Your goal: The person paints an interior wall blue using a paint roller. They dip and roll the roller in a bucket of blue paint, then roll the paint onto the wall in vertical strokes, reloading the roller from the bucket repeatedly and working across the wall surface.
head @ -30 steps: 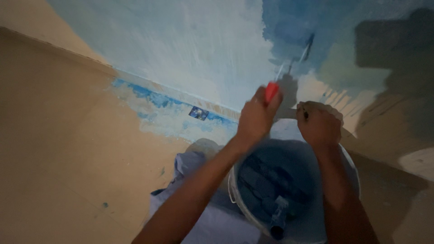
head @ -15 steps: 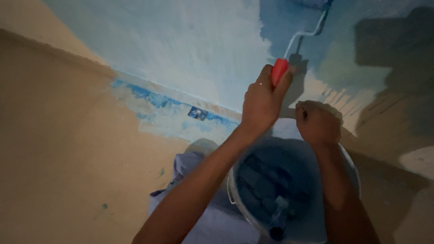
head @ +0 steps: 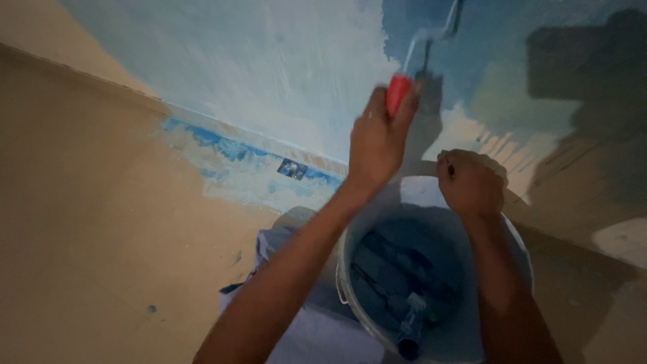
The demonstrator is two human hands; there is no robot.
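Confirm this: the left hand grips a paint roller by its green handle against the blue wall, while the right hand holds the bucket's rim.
Not quite. In the head view the handle of the paint roller is red, not green. The rest stands: the left hand grips it against the blue wall, and the right hand holds the rim of the bucket.

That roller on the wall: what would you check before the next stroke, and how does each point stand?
1. Grip on the roller: left hand is closed round the red handle. Ok.
2. Roller head on the wall: it runs off the top of the view. Cannot tell.
3. Bucket held: right hand is a closed fist at its rim, apparently gripping the handle. Ok.
4. Paint in the bucket: dark blue inside, but depth is unclear. Cannot tell.
5. Floor clean: blue smears and spots near the wall. Not ok.
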